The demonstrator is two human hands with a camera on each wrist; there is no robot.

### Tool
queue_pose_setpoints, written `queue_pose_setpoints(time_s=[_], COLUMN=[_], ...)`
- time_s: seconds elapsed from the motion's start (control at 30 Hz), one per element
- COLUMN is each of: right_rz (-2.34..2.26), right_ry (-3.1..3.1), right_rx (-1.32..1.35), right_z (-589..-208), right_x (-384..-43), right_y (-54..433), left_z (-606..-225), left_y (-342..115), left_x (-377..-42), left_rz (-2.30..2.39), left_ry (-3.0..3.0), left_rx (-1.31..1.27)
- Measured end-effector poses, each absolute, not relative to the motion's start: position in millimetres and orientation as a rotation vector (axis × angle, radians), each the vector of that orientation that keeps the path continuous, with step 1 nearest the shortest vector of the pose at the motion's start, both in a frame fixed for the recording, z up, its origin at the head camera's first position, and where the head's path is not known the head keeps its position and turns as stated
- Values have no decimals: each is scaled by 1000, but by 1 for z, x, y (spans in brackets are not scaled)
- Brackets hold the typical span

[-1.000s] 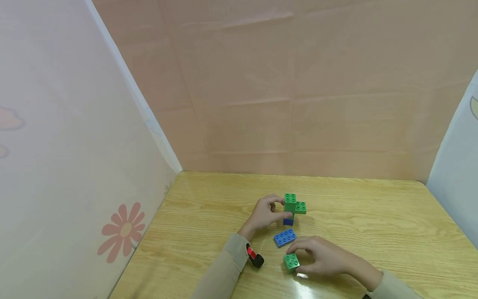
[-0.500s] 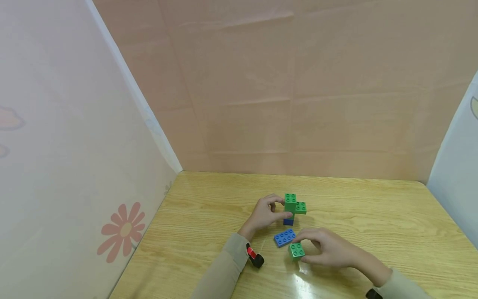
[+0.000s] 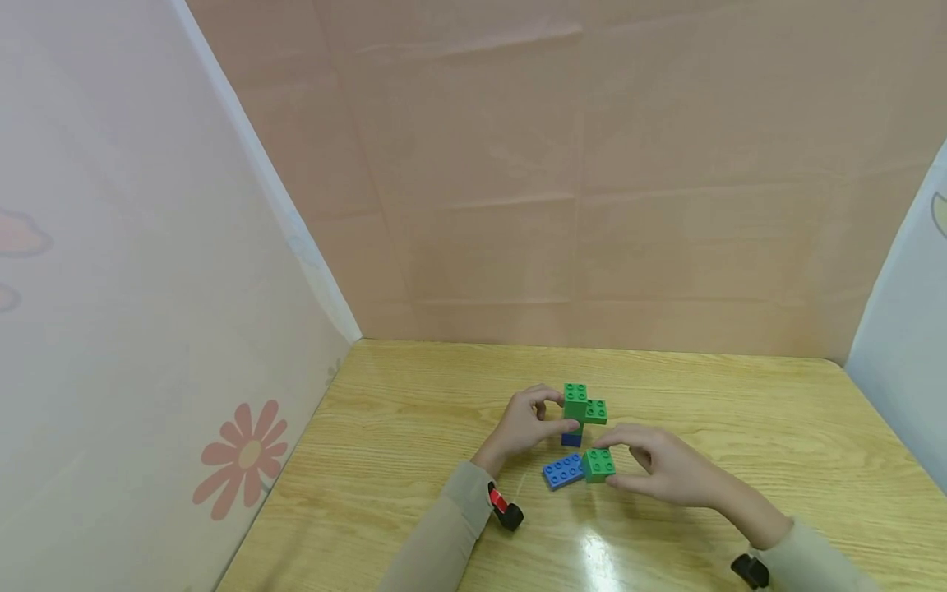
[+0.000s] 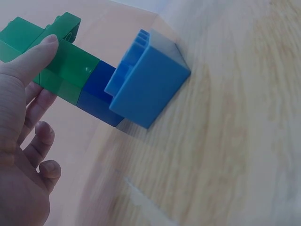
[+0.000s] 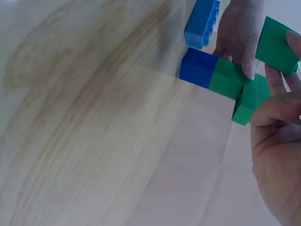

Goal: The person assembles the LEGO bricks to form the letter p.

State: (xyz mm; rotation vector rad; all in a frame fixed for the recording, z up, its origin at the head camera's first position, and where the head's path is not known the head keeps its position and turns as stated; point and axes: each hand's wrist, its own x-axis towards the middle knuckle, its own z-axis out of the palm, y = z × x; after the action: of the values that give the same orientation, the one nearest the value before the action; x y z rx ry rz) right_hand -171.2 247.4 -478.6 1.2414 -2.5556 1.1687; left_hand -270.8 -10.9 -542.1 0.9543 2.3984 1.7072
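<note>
A small tower of toy building bricks [image 3: 575, 406] stands upright on the table, a dark blue brick [image 4: 100, 94] at its base, green bricks above and one green brick [image 3: 596, 411] jutting out to the right. My left hand [image 3: 527, 423] grips the tower from the left, thumb in front. Between thumb and fingertips, my right hand [image 3: 662, 469] pinches a loose square green brick [image 3: 598, 466], studs up; in the right wrist view it is held off the table. A lighter blue, longer brick [image 3: 564, 471] lies in front of the tower, apart from both hands.
The wooden table [image 3: 444, 378] ends at a tan backdrop [image 3: 473, 181] behind the tower. A pale panel [image 3: 133, 247] with a flower print borders the left side, and another pale panel [image 3: 906, 329] the right.
My right hand has carried the loose green brick up from the table's front, away from me and slightly right, toward the tower. The left hand, tower and lighter blue brick have stayed put.
</note>
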Motion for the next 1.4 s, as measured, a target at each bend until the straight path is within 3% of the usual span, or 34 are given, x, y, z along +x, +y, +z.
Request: queue_pose_setpoints(time_s=[1.4], right_rz=[1127], right_ry=[-2551], right_rx=[767], right_z=[-471], right_x=[-209], right_y=[269], left_z=[-540], left_y=[-10], left_x=[-269], left_rz=[1728], left_ry=[2390], left_rx=[944])
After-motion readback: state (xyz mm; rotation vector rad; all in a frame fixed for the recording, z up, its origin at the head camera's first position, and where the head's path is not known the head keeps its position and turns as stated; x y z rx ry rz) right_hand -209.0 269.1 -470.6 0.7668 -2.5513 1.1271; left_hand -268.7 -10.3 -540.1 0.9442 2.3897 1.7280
